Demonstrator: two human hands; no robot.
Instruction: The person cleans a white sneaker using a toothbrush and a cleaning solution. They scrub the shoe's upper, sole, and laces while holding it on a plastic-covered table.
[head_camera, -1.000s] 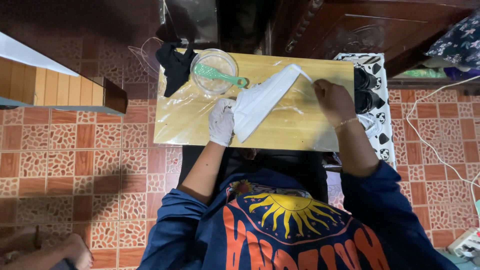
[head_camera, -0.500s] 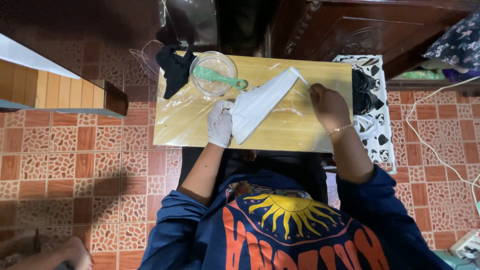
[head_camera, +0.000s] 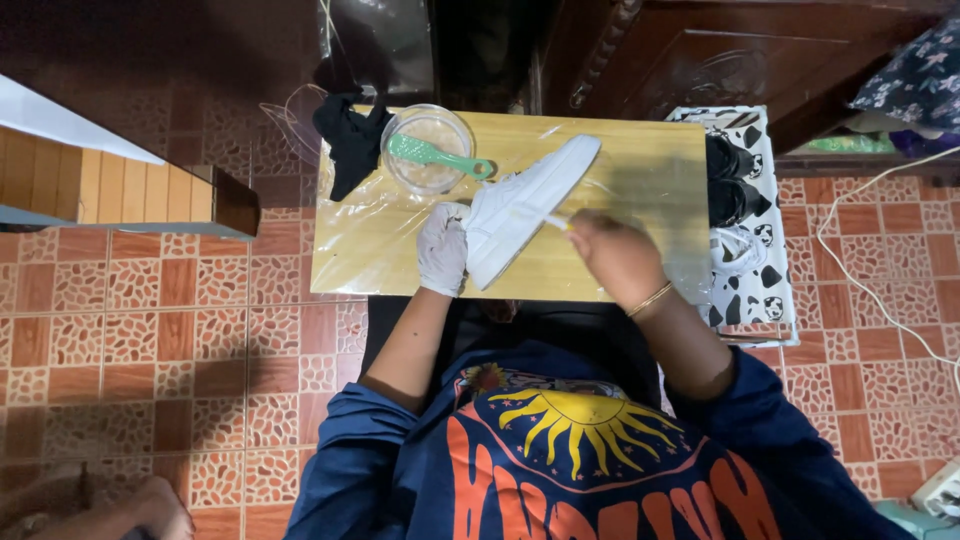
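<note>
Just below frame centre, the gloved left hand (head_camera: 442, 250) is gripping the heel of a white shoe (head_camera: 525, 208) lying diagonally on the wooden table (head_camera: 640, 170). The bare right hand (head_camera: 612, 252) is pinching a thin tool against it. Farther up, a green brush (head_camera: 436, 156) is resting in a glass bowl (head_camera: 428, 148).

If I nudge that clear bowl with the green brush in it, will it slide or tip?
The clear bowl sits on glossy plastic sheeting, so it would probably slide easily. It looks wide and low, so tipping seems unlikely. The green brush overhangs the rim and may shift or fall out.
</note>
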